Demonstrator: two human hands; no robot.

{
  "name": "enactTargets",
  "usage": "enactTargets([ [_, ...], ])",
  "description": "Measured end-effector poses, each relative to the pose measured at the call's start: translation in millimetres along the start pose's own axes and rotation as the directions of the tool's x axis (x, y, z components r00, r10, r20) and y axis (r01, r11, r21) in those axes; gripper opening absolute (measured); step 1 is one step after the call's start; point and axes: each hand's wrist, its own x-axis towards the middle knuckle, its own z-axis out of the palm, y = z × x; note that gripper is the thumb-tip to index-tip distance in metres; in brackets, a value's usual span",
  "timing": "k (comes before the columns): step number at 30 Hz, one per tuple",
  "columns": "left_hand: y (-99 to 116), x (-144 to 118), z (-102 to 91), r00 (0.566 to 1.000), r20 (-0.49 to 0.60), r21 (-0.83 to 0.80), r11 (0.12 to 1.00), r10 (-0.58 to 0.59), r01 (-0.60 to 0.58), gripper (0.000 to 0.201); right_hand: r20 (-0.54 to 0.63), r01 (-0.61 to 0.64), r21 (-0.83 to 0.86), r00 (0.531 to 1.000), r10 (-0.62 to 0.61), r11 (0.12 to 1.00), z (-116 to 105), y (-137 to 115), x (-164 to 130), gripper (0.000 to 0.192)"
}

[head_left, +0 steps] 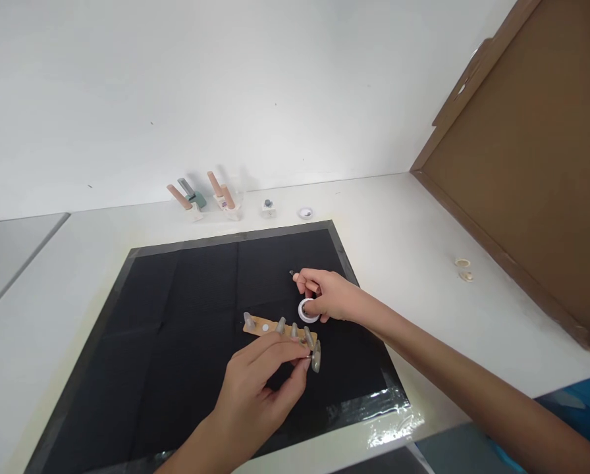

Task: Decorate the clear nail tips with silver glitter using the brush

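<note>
Over the black mat [196,289], near the tan strip [256,328], the left hand [260,375] pinches a grey nail tip [316,357] by its stem, likely sparing its face; beyond the strip, the right hand [333,295] clamps a peach-handled brush [313,287].

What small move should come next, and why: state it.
Probably lift the right hand from the white round dish and bring it toward the nail-shaped piece: its fingers reach into the dish, while the left hand holds that piece out close by. Whether anything is pinched there is hidden, so this is a guess.
</note>
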Motion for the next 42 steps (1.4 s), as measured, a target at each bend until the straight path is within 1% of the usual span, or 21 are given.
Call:
enactTargets([
  [8, -0.4, -4.2, 1.4, 1.0, 0.006, -0.011, 1.0, 0.0, 0.0, 0.016, -0.076, 0.032, 0.075, 0.997, -0.027, 0.997, -1.3, 6.0, -10.4, 0.017],
  [11, -1.3, -4.8, 1.4, 1.0, 0.014, -0.014, 1.0, -0.006, 0.006, 0.017, -0.135, 0.054, 0.085, 0.99, -0.043, 0.995, 0.6, 4.0, -14.0, 0.017],
  [14, -2.6, -4.2, 1.7, 1.0, 0.023, -0.015, 1.0, -0.014, 0.015, 0.017, -0.218, 0.1, 0.055, 0.972, -0.085, 0.993, 2.3, 0.3, -17.3, 0.018],
  [17, -3.6, -3.6, 2.4, 0.999, 0.033, -0.015, 1.0, -0.02, 0.02, 0.017, -0.261, 0.143, -0.004, 0.955, -0.138, 0.99, 1.8, -2.3, -19.3, 0.018],
  [21, -3.8, -3.1, 2.5, 0.999, 0.03, -0.014, 1.0, -0.017, 0.018, 0.017, -0.242, 0.156, -0.029, 0.957, -0.158, 0.987, -0.4, -3.5, -19.3, 0.02],
  [25, -3.1, -2.5, 1.8, 1.0, 0.018, -0.011, 1.0, -0.011, 0.011, 0.017, -0.222, 0.175, -0.105, 0.955, -0.194, 0.979, -1.5, -4.8, -18.8, 0.022],
  [28, -2.8, -1.8, 1.3, 1.0, 0.017, -0.009, 1.0, -0.015, 0.015, 0.017, -0.196, 0.166, -0.116, 0.963, -0.186, 0.979, -4.4, -4.8, -19.0, 0.021],
  [31, -2.5, -0.9, 0.8, 1.0, 0.014, -0.012, 1.0, -0.017, 0.017, 0.017, -0.169, 0.147, -0.046, 0.974, -0.153, 0.988, -11.1, -2.1, -19.2, 0.021],
  [33, -2.2, -0.5, 0.2, 1.0, 0.015, -0.013, 1.0, -0.015, 0.015, 0.018, -0.175, 0.153, -0.013, 0.973, -0.152, 0.988, -17.1, 0.1, -19.9, 0.018],
  [37, -2.7, -1.4, -0.5, 1.0, 0.02, -0.003, 1.0, -0.016, 0.016, 0.017, -0.206, 0.231, 0.036, 0.954, -0.219, 0.972, -28.4, 2.0, -23.9, 0.013],
  [39, -3.9, -2.2, -0.5, 1.0, 0.017, -0.004, 1.0, -0.02, 0.02, 0.017, -0.204, 0.268, 0.111, 0.949, -0.242, 0.957, -31.3, 1.6, -27.0, 0.012],
  [42, -6.3, -2.7, -0.1, 0.999, 0.009, -0.004, 0.999, -0.033, 0.033, 0.018, -0.207, 0.288, 0.201, 0.947, -0.247, 0.936, -31.7, 0.2, -32.0, 0.013],
])
